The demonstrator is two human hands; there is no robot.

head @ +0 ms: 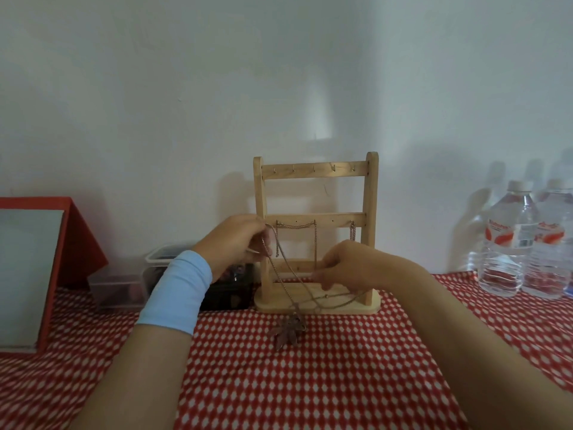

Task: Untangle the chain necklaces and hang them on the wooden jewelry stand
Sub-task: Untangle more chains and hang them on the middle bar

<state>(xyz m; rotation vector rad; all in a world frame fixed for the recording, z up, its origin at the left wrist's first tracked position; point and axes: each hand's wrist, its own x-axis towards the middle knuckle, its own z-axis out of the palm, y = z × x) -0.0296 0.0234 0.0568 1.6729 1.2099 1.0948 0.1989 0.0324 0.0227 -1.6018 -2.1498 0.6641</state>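
A wooden jewelry stand (316, 173) with three crossbars and small hooks stands against the wall. One chain (296, 226) hangs draped from hooks on its middle bar, another chain (352, 232) at that bar's right end. My left hand (237, 240) pinches a thin chain necklace (280, 276) near the stand's left post. The chain runs down to a reddish leaf pendant (290, 332) lying on the cloth. My right hand (350, 266) holds the chain's other part low in front of the stand's base.
Red-and-white patterned cloth (310, 383) covers the table. Left of the stand sit clear plastic boxes (119, 285) and a dark box (228, 291). A red box with a grey panel (37, 268) stands far left. Two water bottles (508, 240) stand at the right.
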